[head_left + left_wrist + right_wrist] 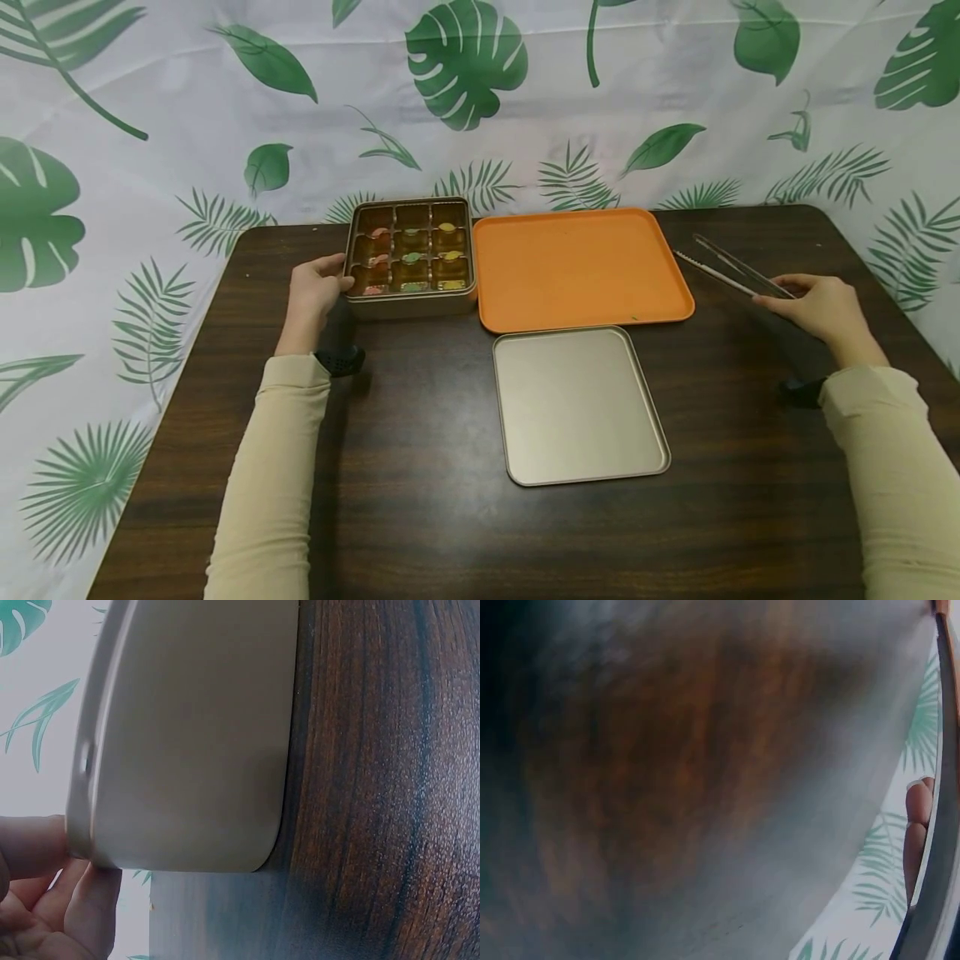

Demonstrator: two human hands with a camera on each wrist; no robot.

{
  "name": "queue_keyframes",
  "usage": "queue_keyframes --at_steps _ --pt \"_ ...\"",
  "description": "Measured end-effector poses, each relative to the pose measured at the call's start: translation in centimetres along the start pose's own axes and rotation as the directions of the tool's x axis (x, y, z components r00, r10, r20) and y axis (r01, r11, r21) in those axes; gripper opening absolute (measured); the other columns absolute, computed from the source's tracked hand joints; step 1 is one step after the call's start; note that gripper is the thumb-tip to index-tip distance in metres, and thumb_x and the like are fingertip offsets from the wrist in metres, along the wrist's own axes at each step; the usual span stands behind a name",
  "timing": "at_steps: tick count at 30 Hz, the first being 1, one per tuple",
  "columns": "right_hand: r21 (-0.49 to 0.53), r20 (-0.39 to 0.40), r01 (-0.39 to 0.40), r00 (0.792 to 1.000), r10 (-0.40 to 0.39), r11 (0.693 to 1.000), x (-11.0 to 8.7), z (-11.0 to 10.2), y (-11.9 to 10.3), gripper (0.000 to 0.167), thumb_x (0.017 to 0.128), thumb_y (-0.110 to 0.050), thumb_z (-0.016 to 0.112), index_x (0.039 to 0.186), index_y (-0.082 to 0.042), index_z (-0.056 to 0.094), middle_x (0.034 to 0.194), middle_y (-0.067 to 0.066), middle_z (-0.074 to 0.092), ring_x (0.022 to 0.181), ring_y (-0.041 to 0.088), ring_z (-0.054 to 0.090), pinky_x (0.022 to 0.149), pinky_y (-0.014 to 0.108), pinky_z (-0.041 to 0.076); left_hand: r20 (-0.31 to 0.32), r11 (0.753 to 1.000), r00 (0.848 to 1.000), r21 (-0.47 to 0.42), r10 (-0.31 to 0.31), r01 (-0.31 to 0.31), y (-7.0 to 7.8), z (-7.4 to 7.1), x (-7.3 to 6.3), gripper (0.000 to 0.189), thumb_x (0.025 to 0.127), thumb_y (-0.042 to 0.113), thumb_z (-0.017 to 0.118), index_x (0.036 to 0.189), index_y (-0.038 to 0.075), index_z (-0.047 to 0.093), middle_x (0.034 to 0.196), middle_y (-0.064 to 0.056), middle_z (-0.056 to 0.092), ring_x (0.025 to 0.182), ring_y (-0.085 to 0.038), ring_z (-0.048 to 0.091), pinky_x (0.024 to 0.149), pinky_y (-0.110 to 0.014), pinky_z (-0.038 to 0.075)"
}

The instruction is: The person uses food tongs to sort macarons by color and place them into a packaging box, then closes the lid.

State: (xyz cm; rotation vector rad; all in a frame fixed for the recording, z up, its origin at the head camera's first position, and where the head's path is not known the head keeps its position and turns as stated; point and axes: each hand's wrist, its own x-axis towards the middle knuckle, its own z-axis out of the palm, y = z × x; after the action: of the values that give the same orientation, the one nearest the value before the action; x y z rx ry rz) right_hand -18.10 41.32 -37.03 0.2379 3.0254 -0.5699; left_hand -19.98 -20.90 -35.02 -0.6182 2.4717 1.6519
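A metal tin box stands at the back left of the table, with several divided compartments that hold red, green and yellow pieces; their kind is too small to tell. My left hand grips the box by its left side. Seen from the left wrist, thumb and fingers pinch the rim at a corner of the tin box. At the right, my right hand holds metal tongs, their arms spread apart and pointing left toward the orange tray. Blurred table fills most of the right wrist view, beside the tongs.
Just in front of the orange tray lies a flat, square metal lid. The dark wooden table ends at a leaf-printed cloth behind. The tin box stands close against the orange tray's left edge.
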Motion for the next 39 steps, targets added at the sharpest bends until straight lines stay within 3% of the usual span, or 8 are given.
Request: queue_keyframes --at_steps 7,13,27,35,39 --pt "-0.023 0.056 0.030 0.998 -0.029 0.999 0.06 0.11 0.62 0.071 0.091 -0.049 0.057 0.128 0.011 0.050 0.125 0.042 0.048 0.111 0.055 0.045 0.092 0.066 0.036 -0.002 1.000 1.000 -0.001 -0.009 0.009 -0.09 -0.03 0.17 0.052 0.097 0.005 0.052 0.147 0.012 0.040 0.151 -0.016 0.038 0.141 -0.032 0.035 0.116 -0.047 0.028" --pt "-0.045 0.116 0.014 0.993 -0.009 0.999 0.17 0.09 0.82 0.077 0.090 -0.053 0.057 0.130 0.012 0.047 0.127 0.041 0.047 0.112 0.056 0.043 0.093 0.067 0.033 -0.005 1.000 1.000 0.001 -0.006 0.006 -0.13 0.03 0.26 0.051 0.097 0.005 0.052 0.146 0.012 0.040 0.150 -0.016 0.040 0.141 -0.032 0.035 0.116 -0.047 0.028" --pt "-0.084 0.140 0.000 0.990 0.011 0.996 0.26 0.10 0.82 0.080 0.089 -0.053 0.057 0.128 0.016 0.047 0.126 0.041 0.048 0.110 0.057 0.044 0.093 0.068 0.034 0.026 0.999 0.999 -0.036 -0.026 0.027 -0.33 -0.31 0.15 0.051 0.098 0.009 0.051 0.147 0.015 0.039 0.153 -0.012 0.037 0.144 -0.029 0.029 0.119 -0.048 0.023" --pt "-0.113 0.225 -0.012 0.974 0.038 0.993 0.20 -0.35 0.56 0.081 0.093 -0.052 0.050 0.131 0.019 0.041 0.130 0.043 0.040 0.114 0.058 0.039 0.096 0.068 0.033 0.007 0.989 0.998 -0.139 -0.054 0.055 -0.40 -0.11 0.18 0.049 0.098 0.011 0.051 0.146 0.015 0.041 0.153 -0.009 0.037 0.144 -0.025 0.030 0.120 -0.043 0.021" --pt "-0.108 0.257 -0.002 0.966 0.029 0.994 -0.07 -0.63 0.14 0.080 0.095 -0.048 0.049 0.133 0.022 0.035 0.131 0.045 0.037 0.115 0.059 0.038 0.097 0.068 0.032 -0.010 0.989 0.999 -0.140 -0.039 0.037 -0.48 0.10 0.11 0.049 0.098 0.010 0.051 0.146 0.013 0.042 0.152 -0.010 0.039 0.142 -0.025 0.033 0.120 -0.043 0.023"
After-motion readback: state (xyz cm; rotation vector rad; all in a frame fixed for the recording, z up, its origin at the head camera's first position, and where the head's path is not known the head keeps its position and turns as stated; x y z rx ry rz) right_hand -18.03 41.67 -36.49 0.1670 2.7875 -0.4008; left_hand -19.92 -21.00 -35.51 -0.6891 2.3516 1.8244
